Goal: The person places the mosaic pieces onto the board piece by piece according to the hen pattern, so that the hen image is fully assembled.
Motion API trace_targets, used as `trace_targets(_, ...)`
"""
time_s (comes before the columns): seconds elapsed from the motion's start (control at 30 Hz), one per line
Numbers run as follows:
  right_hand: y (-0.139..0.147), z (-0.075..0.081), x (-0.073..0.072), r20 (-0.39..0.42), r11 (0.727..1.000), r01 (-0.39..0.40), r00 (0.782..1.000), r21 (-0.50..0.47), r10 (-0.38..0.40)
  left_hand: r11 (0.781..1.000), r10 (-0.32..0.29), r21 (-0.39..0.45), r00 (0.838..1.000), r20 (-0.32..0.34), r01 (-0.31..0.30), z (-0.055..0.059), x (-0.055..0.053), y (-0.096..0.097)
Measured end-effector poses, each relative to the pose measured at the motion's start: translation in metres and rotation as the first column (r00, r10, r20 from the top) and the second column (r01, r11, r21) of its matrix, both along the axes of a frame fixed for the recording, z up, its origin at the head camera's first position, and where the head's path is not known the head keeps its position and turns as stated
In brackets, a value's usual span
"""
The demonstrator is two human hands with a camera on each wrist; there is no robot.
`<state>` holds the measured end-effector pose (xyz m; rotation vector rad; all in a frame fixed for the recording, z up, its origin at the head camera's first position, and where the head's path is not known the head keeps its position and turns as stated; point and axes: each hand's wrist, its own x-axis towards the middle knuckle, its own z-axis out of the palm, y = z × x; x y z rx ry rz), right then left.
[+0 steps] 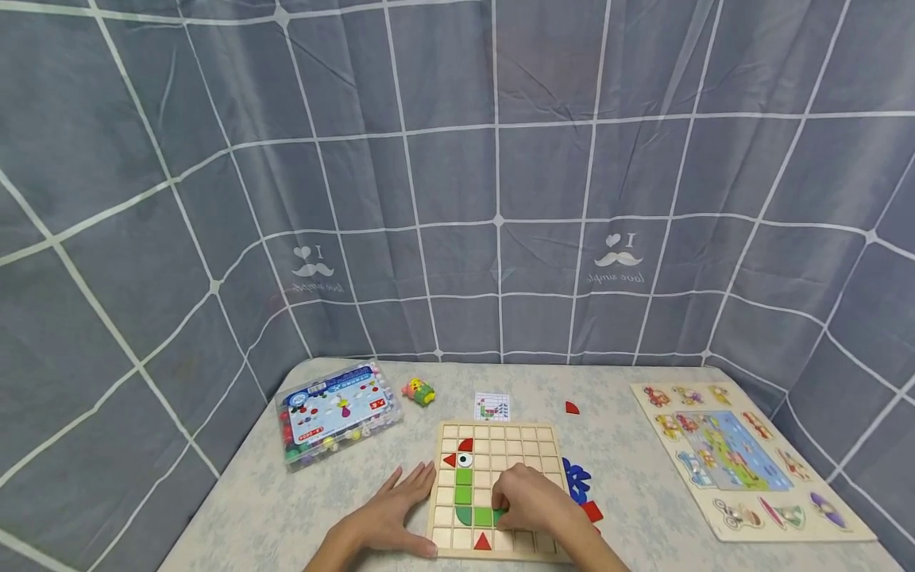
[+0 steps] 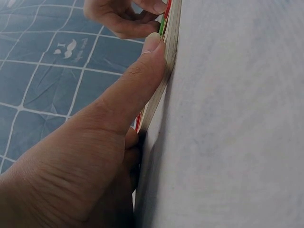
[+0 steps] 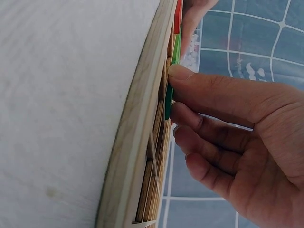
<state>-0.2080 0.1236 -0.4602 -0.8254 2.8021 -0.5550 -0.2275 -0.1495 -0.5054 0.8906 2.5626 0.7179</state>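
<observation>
A wooden grid board lies in front of me, bearing a partly laid figure of flat coloured tiles. The figure has a red quarter piece, a red triangle, a round eye tile, light green squares and a dark green quarter piece. My left hand rests spread at the board's left side, thumb at its near corner. With thumb and index finger, my right hand pinches another dark green piece at the board's surface, right of a light green square. A red triangle sits in the near row.
A picture card lies beyond the board. Blue pieces and red squares lie at its right; a red quarter piece sits farther back. A bead box and small toy stand left, a picture puzzle right.
</observation>
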Motion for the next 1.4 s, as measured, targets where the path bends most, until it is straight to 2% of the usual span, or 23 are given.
trace_targets(0.3,-0.005,0.004,-0.007,-0.015,1.0,-0.015,1.0,0.0,0.015,1.0,0.015,0.016,0.999,-0.045,-0.014,0.001,-0.001,-0.006)
trace_targets(0.67,0.01,0.009,-0.019,0.029,0.997,-0.045,0.998,-0.059,0.047,1.0,0.014,0.022,0.999,-0.031,-0.013,0.004,-0.001,-0.007)
trace_targets(0.87,0.035,0.008,-0.041,-0.007,0.995,-0.004,1.0,-0.103,0.004,1.0,0.018,0.015,0.999,-0.039,-0.017,0.002,-0.002,-0.007)
trace_targets(1.1,0.074,0.003,-0.071,-0.012,0.985,0.045,0.999,-0.164,-0.048,1.0,0.007,0.005,0.999,-0.033,-0.007,0.001,-0.002,-0.005)
trace_targets(1.27,0.107,-0.007,-0.09,-0.099,0.985,0.038,0.994,-0.171,-0.055,1.0,-0.013,-0.007,0.999,-0.029,0.013,0.0,0.001,-0.001)
trace_targets(1.4,0.127,-0.014,-0.107,-0.139,0.983,0.071,0.986,-0.17,-0.095,1.0,-0.007,-0.005,1.0,-0.023,0.007,-0.001,0.002,0.0)
